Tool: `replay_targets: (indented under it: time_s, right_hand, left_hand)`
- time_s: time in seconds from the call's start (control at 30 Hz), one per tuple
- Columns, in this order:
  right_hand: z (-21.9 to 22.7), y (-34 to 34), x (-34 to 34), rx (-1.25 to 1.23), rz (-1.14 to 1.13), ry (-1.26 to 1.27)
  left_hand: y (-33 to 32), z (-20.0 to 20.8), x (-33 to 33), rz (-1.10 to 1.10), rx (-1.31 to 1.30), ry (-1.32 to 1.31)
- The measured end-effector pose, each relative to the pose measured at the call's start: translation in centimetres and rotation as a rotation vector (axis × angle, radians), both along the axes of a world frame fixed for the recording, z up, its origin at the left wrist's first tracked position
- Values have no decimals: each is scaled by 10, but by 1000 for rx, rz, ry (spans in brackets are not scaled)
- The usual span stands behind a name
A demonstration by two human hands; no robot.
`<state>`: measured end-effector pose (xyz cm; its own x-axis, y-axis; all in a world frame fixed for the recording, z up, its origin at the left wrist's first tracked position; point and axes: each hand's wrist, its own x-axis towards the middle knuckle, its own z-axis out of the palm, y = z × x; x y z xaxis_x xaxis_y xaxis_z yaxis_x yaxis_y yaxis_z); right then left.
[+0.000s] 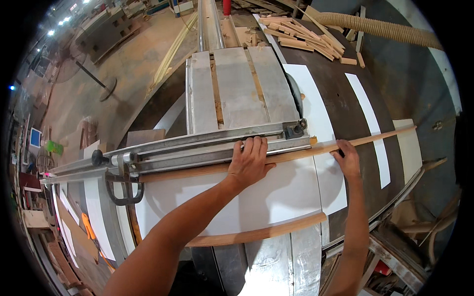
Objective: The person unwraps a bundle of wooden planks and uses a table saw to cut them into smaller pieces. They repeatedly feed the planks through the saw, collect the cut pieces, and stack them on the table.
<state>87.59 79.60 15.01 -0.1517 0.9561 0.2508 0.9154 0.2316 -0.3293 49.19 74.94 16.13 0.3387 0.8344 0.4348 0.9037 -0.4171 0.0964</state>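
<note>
A long, thin wooden strip [291,156] lies along the front of the metal fence [197,152] of a sliding table saw and reaches out past it on the right. My left hand [249,160] is closed over the fence and the strip, fingers on the fence's upper edge and thumb against the wood. Farther right, my right hand [349,159] pinches the same strip between thumb and fingers. Beneath lies a white sheet or panel [197,204]. Another wooden strip [261,232] rests along its near edge.
Beyond the fence is the grooved sliding table [237,89], with a dark curved edge [295,93] at its right side. Cut wood pieces [308,37] are heaped at the far right, near a ribbed hose [375,27]. A black handle [126,195] juts out left. An orange-handled tool [89,227] lies lower left.
</note>
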Motion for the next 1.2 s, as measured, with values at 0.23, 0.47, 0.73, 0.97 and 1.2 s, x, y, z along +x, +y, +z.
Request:
replay_targets:
  time_s: [0.23, 0.47, 0.73, 0.97, 1.2]
  right_hand:
    - [2, 13, 39, -20, -98, -90]
    - [-2, 17, 30, 30, -71, -75]
    - [-11, 18, 38, 62, -72, -41]
    - [-14, 17, 41, 88, -67, -52]
    - [-14, 16, 37, 86, -81, -43]
  left_hand:
    - [-1, 2, 2, 0, -7, 0]
    - [0, 0, 1, 30, -5, 25]
    - [-1, 6, 4, 18, -9, 36]
    - [-1, 3, 2, 3, -1, 12]
    - [-2, 5, 2, 17, -18, 37]
